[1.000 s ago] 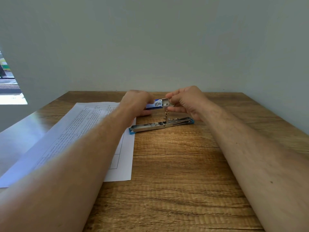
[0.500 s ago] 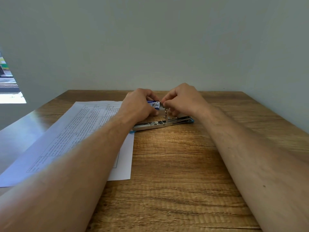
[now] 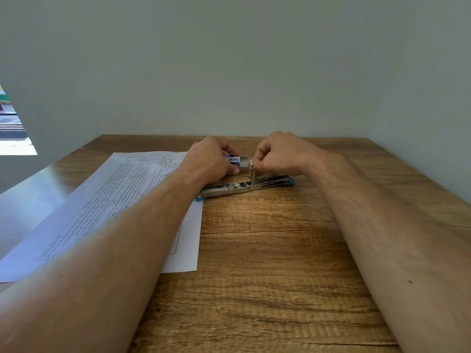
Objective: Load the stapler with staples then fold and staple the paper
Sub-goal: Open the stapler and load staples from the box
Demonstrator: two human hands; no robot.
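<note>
Staples come out of the box, head view.
My left hand (image 3: pixel 212 161) grips the staple box (image 3: pixel 235 161); my right hand (image 3: pixel 283 155) pinches at its open end. The stapler (image 3: pixel 244 186) lies open at their 6 o'clock, the paper (image 3: pixel 114 200) at 8. Next, I judge: seat a strip.

One stapler (image 3: pixel 244 186) is lying opened flat on the table (image 3: pixel 267 250). One printed paper sheet (image 3: pixel 114 200) is lying left of the stapler. One staple box (image 3: pixel 238 161) is showing just behind the stapler. Two hands are reaching in: left hand (image 3: pixel 211 159), right hand (image 3: pixel 283 154).
</note>
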